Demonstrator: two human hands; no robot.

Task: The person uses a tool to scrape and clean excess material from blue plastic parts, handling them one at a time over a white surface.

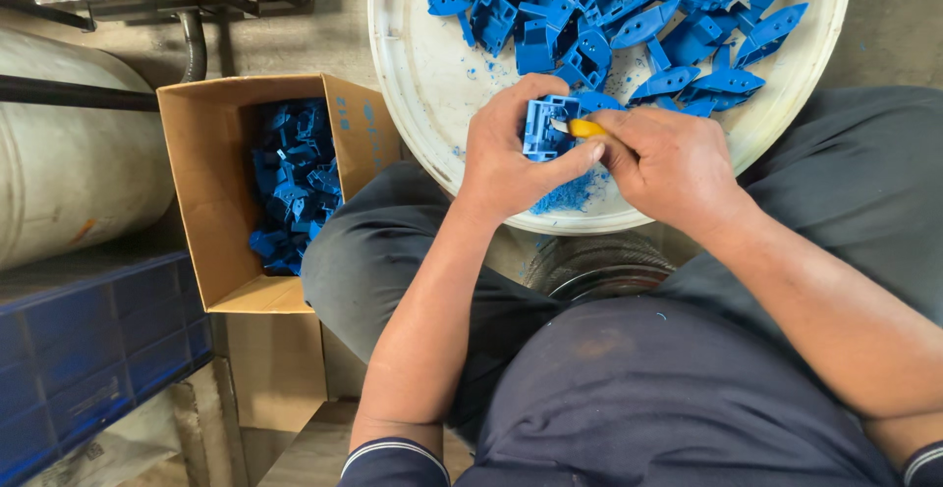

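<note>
My left hand (513, 153) grips a blue moulded plastic part (543, 127) over the near rim of a round white tray (422, 75). My right hand (673, 165) is closed around a small tool with a yellow handle (587, 129), whose tip meets the part. Blue shavings (568, 195) lie on the tray just under both hands. A heap of several more blue plastic parts (629, 16) fills the far half of the tray.
An open cardboard box (221, 242) at my left knee holds several blue parts (293, 188). A large pale drum (69, 163) stands further left, a dark blue crate (98, 350) below it. A round container (599, 271) sits between my knees.
</note>
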